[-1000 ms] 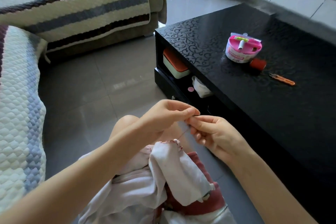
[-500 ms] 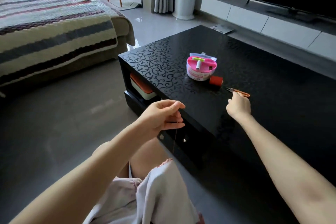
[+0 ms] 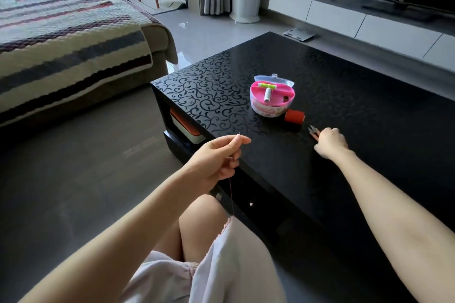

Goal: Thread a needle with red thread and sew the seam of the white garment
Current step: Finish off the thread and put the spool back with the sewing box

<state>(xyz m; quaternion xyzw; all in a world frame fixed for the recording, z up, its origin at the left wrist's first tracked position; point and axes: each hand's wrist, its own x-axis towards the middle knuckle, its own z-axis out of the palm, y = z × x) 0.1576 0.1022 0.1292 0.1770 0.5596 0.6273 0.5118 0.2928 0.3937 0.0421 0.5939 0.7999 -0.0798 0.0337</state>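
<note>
My left hand (image 3: 219, 157) pinches a thin needle (image 3: 235, 142) between thumb and fingers, raised in front of the table edge. A red thread (image 3: 231, 198) runs taut from it down to the stitched edge of the white garment (image 3: 236, 261) on my lap. My right hand (image 3: 330, 142) is stretched out over the black table and lies on the orange thread snips (image 3: 313, 131), fingers curled over their handles; only the blades show. A red thread spool (image 3: 294, 117) lies just left of the snips.
A round pink sewing kit box (image 3: 272, 96) stands open on the black patterned coffee table (image 3: 369, 118). A container (image 3: 184, 128) sits on the shelf under the table. A striped sofa cover (image 3: 61, 39) is at the left, and a TV stand (image 3: 357, 15) at the back right.
My right hand left the needle, reached out over the table and closed over the thread snips. My left hand rose with the needle, pulling the thread taut. The view tilted up.
</note>
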